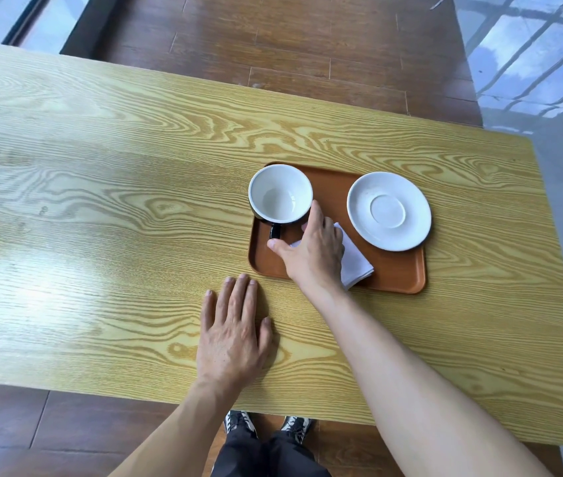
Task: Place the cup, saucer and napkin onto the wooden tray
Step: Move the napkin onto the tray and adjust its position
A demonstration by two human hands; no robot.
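Note:
A brown wooden tray lies on the table right of centre. A cup, white inside and dark outside, stands upright in the tray's left far corner with its dark handle towards me. A white saucer rests on the tray's right side, overhanging the right rim slightly. A folded white napkin lies on the tray between them, partly hidden under my right hand. That hand hovers with fingers apart: the index tip touches the cup's right side and the thumb is beside the handle. My left hand lies flat on the table.
The light wood-grain table stretches far to the left of the tray. Its near edge is just behind my left wrist, with my shoes and dark wooden floor below. A glossy grey floor runs along the right side.

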